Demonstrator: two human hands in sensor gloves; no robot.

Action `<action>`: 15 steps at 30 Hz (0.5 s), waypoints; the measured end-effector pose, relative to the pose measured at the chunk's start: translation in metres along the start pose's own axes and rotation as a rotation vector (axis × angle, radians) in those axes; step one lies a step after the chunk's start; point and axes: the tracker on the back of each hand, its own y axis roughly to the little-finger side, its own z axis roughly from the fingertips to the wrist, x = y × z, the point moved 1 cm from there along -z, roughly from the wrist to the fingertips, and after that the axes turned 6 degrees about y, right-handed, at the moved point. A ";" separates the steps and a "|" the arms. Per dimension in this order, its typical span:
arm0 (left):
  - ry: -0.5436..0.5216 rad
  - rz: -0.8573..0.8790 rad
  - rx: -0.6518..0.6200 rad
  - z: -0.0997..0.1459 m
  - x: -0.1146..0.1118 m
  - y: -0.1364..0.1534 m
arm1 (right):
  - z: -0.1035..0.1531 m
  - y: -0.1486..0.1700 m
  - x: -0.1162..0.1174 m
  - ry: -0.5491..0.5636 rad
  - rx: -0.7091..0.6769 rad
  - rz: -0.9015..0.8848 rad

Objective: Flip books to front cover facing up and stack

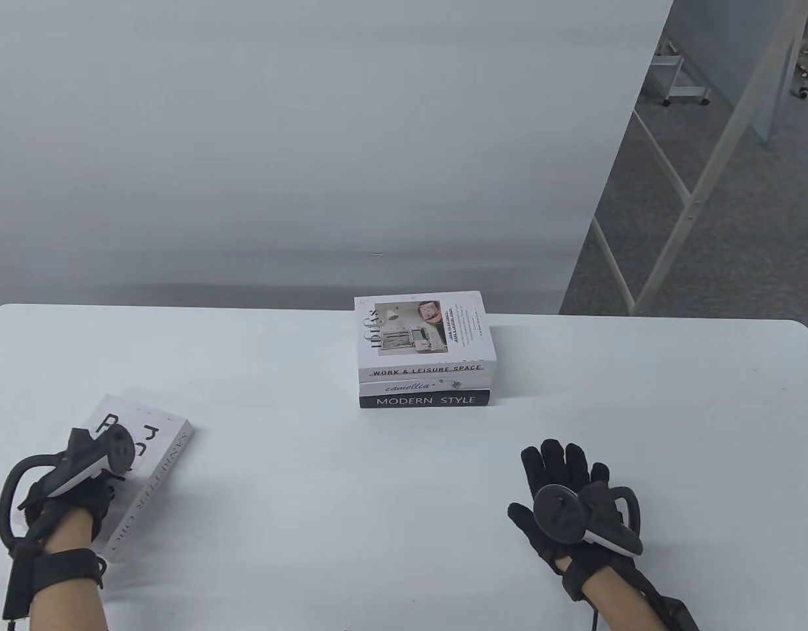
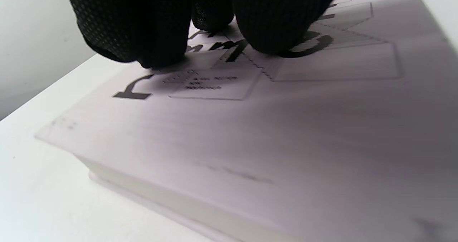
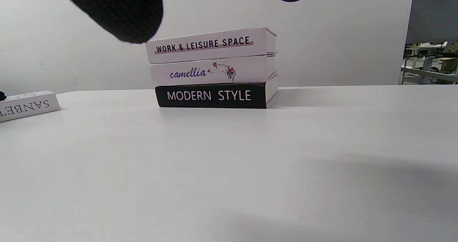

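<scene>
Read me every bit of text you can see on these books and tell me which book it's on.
"WORK & LEISURE SPACE": spine of the top book in the stack.
"camellia": spine of the middle book.
"MODERN STYLE": spine of the black bottom book.
"SANBE...": spine of the white book under the left hand, rest cut off.
Cover print: too blurred.

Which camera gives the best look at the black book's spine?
The right wrist view: the black book faces it at the stack's bottom, "MODERN STYLE" large and sharp. The table view shows its spine smaller, from above. The left wrist view misses it.
</scene>
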 end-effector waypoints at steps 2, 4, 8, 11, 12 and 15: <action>-0.013 -0.025 -0.011 0.000 0.006 -0.010 | -0.002 0.000 0.001 -0.009 0.000 -0.004; -0.024 -0.063 -0.026 0.002 0.012 -0.023 | -0.003 0.000 0.002 -0.013 0.000 -0.008; -0.053 -0.086 -0.086 0.005 0.024 -0.052 | -0.003 -0.001 0.003 -0.019 -0.004 -0.012; -0.069 -0.127 -0.120 0.010 0.032 -0.078 | -0.003 0.000 0.004 -0.027 0.000 -0.013; -0.072 -0.125 -0.132 0.012 0.034 -0.084 | -0.003 0.000 0.004 -0.028 0.002 -0.016; -0.113 -0.128 -0.184 0.019 0.041 -0.108 | -0.003 0.002 0.007 -0.044 0.008 -0.018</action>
